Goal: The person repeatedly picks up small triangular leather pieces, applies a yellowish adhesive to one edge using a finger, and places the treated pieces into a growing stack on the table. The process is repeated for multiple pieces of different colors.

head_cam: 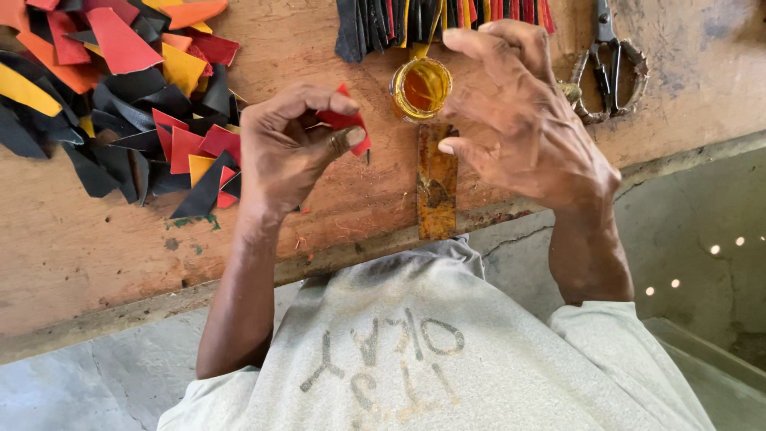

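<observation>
Red scrap (345,122), mostly hidden, sits pinched in the left hand (283,152); the right hand (523,112), fingers loosely curled and empty, partly covers the glue jar (420,88).

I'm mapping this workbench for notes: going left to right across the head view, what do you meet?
Pile of coloured offcuts → left hand pinching a red piece → small jar of amber liquid → right hand → scissors.

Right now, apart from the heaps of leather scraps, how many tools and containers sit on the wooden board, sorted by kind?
Scissors: 1
Small jar of amber liquid: 1
Stained flat strip: 1
Total: 3
The leather pieces overlap too much to count; the left hand pinches a red piece.
</observation>
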